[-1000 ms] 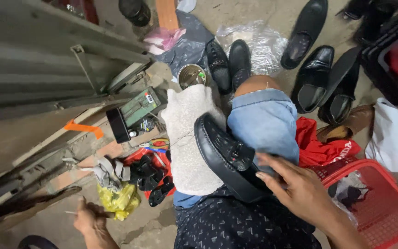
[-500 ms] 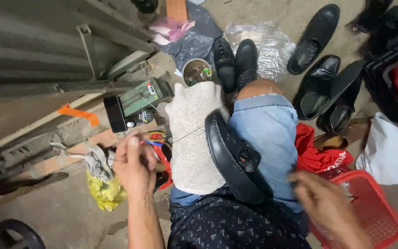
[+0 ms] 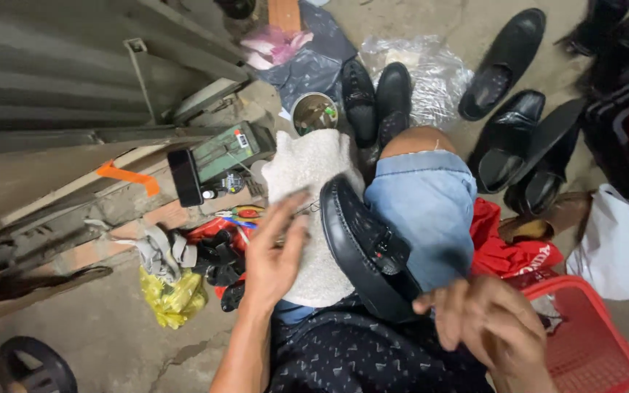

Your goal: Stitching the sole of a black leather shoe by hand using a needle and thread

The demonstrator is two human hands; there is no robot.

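Now left hand (image 3: 274, 251) open over white cloth (image 3: 307, 211); right hand (image 3: 489, 324) loose beside black shoe (image 3: 365, 247); tin (image 3: 314, 113) holds bits.

Viewpoint: we look from our head, straight down.
Landmark: the black shoe (image 3: 362, 247) on our lap, at centre.
Nearness: close; our hands border it below.
Far edge: floor beyond our knee.
Views: one only.

Black shoe (image 3: 364, 247) on lap, left hand (image 3: 274, 255) on white cloth (image 3: 313, 211)
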